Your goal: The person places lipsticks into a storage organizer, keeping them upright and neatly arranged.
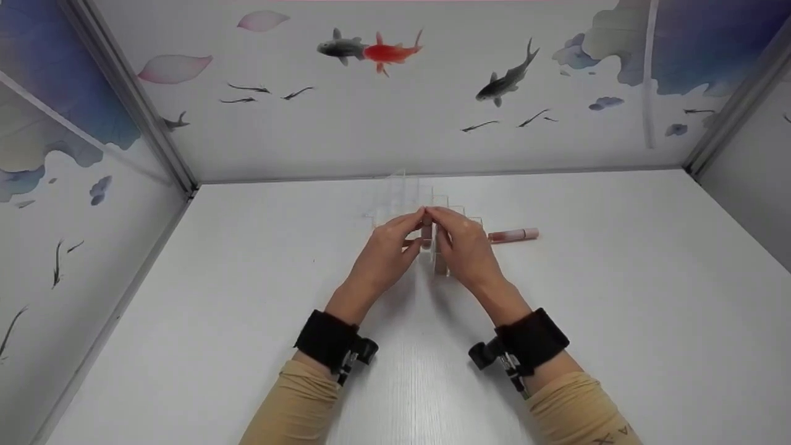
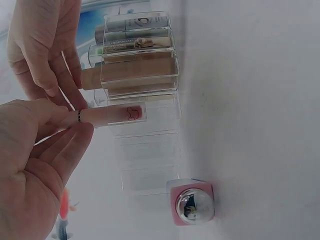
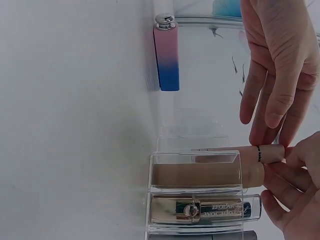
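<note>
In the left wrist view, a pink lip gloss tube (image 2: 112,115) with a clear end stands partly inside a clear stepped organizer (image 2: 177,82). My left hand (image 1: 386,247) holds its cap from the left side. Opposite it, my right hand (image 1: 466,244) has its fingertips on the same cap, as the right wrist view shows. Beside the tube, a beige bottle (image 3: 195,175) fills one compartment, close to the right fingers. A gold-and-clear lipstick (image 3: 192,209) occupies the compartment after it. The tube's far side is hidden.
Another lip gloss tube (image 1: 513,235) lies on the white table (image 1: 618,278), right of the organizer. A pink-and-blue square bottle (image 3: 167,57) with a silver top stands left of the organizer. A printed wall panel (image 1: 432,123) closes off the back.
</note>
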Motion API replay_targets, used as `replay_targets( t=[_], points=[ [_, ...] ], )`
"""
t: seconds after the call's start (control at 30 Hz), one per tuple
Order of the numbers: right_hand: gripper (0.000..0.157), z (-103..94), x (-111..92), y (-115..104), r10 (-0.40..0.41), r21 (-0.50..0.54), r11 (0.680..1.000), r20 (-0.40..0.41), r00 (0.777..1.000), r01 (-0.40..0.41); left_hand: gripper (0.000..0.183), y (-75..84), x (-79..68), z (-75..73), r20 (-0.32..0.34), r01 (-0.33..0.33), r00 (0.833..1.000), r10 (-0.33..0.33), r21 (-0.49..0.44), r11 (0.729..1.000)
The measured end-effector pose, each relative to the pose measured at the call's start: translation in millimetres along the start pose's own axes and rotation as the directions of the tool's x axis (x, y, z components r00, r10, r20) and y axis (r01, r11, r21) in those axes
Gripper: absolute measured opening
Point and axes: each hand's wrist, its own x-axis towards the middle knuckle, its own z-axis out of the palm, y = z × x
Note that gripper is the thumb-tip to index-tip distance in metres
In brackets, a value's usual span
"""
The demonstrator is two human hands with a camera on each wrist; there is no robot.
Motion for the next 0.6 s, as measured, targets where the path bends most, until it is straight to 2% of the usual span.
replay_targets(
  t=[0.23, 0.43, 0.6],
  points=[
    [0.033, 0.2, -0.6, -1.1, 0.014, -0.064, 0.998, 0.045, 0.999, -0.011, 0.054, -1.9, 0.8, 3.7, 0.021, 0.017, 1.0, -0.018, 0.045, 0.999],
    [0.033, 0.5, -1.4, -0.3, 0.033, -0.107, 0.994, 0.066, 0.997, -0.026, 0.052, -2.7, 1.4, 5.4, 0.048, 0.032, 0.998, -0.034, 0.044, 0.999],
    [0.032, 1.1, -2.1, 1.4, 0.003, -0.11, 0.994, 0.051, 0.999, 0.003, 0.051, -2.9, 1.7, 6.2, 0.059, 0.044, 0.997, -0.047, 0.049, 0.998]
  ],
)
